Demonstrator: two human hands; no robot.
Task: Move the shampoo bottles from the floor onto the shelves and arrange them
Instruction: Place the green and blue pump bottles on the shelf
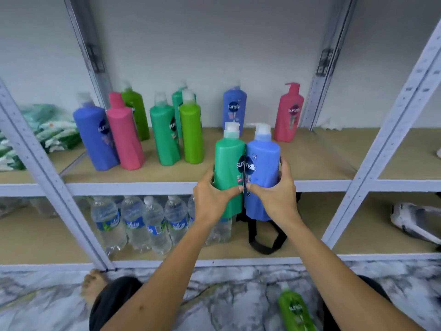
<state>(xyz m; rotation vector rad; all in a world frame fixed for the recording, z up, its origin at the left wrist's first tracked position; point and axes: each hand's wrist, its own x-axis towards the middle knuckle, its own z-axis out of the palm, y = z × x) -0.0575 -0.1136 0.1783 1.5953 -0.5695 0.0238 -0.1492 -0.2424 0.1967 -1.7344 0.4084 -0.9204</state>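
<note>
Two touching bottles: left hand [212, 197] grips teal bottle [229, 163], right hand [274, 194] blue bottle [262, 163].

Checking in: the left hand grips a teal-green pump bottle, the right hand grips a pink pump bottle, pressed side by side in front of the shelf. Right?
Not quite. In the head view the right hand grips a blue plastic pump bottle, not a pink one. The left hand does grip the teal-green plastic pump bottle, and the two touch side by side in front of the tan shelf board.
</note>
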